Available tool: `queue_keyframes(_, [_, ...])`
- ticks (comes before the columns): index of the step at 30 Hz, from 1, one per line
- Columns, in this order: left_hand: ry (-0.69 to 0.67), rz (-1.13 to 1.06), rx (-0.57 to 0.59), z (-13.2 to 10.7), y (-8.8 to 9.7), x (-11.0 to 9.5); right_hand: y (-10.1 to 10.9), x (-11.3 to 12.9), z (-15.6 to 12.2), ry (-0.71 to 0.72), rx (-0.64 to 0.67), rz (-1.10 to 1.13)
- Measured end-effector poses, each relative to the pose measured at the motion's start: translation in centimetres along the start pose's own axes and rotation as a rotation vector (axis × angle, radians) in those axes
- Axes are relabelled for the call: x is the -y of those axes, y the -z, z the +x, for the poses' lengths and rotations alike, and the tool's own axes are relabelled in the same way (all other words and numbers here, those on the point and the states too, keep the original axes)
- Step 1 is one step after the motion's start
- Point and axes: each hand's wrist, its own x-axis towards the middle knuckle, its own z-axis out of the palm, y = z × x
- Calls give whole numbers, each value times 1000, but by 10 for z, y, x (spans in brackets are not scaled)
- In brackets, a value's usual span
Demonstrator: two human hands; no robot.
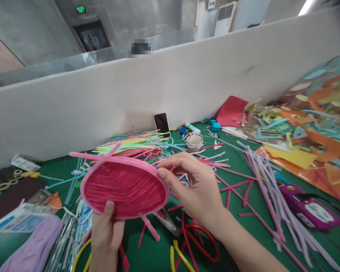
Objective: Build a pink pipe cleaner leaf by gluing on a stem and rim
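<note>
I hold a pink oval disc (124, 187) made of wound pipe cleaners, with a paler pink rim and loose pink ends sticking out at top left and bottom right. My left hand (104, 232) grips its lower edge from below, thumb pressed on the face. My right hand (192, 187) pinches the disc's right rim between thumb and fingers. Behind the disc lies a heap of coloured pipe cleaners (141, 145) on the green mat (238, 234).
A phone (161, 124) leans on the white partition. A small cup (194, 142) and glue stick (192, 127) stand nearby. A purple glue gun (308, 207) lies right, lilac pipe cleaners (265, 181) beside it. Cut coloured paper (306, 128) piles at far right. Pliers (167, 221) lie under the disc.
</note>
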Motion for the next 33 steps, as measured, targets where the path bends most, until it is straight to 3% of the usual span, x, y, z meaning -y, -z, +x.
queue_keyframes(6, [-14, 20, 15, 0, -1, -1, 6, 4, 7, 68, 111, -102])
queue_keyframes(12, [-17, 23, 7, -1, -3, 1, 18, 8, 21, 7, 266, -190])
queue_keyframes(21, [-16, 8, 32, -5, -8, -1, 4, -2, 13, -130, 116, -70])
queue_keyframes(27, [-50, 4, -12, -1, -5, 0, 4, -8, 6, 161, -71, -263])
queue_keyframes(30, [-57, 8, -18, 1, -1, -2, 7, -6, 8, 123, -38, -232])
queue_keyframes(33, [-67, 11, -11, 1, -1, -3, 9, -4, 13, 13, 83, -127])
